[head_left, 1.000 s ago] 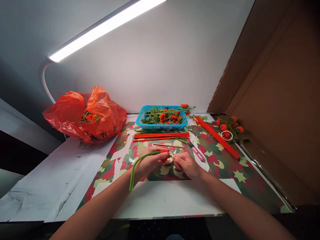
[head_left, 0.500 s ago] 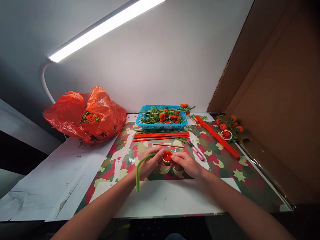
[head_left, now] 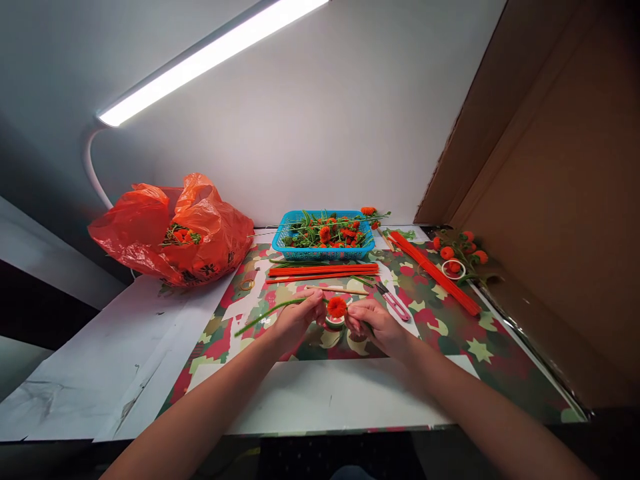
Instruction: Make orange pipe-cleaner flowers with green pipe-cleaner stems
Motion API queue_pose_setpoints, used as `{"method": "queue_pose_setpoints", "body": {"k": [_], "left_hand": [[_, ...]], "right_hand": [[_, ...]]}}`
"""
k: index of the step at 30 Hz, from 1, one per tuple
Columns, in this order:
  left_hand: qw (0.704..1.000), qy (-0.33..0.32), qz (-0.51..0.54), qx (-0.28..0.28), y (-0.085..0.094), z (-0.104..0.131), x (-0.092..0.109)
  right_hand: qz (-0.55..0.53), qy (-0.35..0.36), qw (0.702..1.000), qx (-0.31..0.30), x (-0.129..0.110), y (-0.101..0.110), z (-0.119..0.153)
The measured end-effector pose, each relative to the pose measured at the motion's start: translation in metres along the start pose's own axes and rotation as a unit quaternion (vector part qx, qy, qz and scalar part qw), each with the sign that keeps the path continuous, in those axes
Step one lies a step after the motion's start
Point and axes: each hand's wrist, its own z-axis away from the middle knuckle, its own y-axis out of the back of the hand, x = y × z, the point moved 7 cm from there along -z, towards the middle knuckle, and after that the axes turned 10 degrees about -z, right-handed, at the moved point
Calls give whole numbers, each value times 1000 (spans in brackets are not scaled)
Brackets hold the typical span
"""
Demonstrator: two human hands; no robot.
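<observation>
Between my two hands is a small round orange flower (head_left: 337, 307) of fuzzy pipe cleaner. My left hand (head_left: 303, 319) is closed, pinching a long green pipe cleaner (head_left: 267, 313) close to the flower; its free length runs out leftward over the wrist. On the other side, my right hand (head_left: 377, 321) is closed at the flower's right edge, and a bit of green shows under its fingers. What exactly its fingertips grip is partly hidden. Just below the flower a round roll of tape (head_left: 335, 323) lies on the table.
Beyond the hands lie a wooden stick (head_left: 345, 291), orange pipe cleaners (head_left: 325, 271) and pink-handled snips (head_left: 395, 305). A blue basket (head_left: 325, 254) holds flowers. An orange plastic bag (head_left: 220, 230) stands left. At right are an orange bundle (head_left: 435, 273) and more flowers (head_left: 447, 253).
The flower has turned from an open ring-like face to a rounded side. The green pipe cleaner's free end has swung up and left. My hands have moved slightly apart.
</observation>
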Motion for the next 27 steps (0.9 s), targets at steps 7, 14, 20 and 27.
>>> {"method": "queue_pose_setpoints", "body": {"k": [7, 14, 20, 27], "left_hand": [[999, 29, 4, 19, -2, 2, -2], [997, 56, 55, -23, -2, 0, -11], [989, 58, 131, -42, -5, -2, -15], [982, 89, 152, -72, -12, 0, -18]], "right_hand": [[19, 27, 999, 25, -5, 0, 1], [2, 23, 999, 37, 3, 5, -2], [18, 56, 995, 76, 5, 16, -5], [-2, 36, 997, 69, 7, 13, -1]]}}
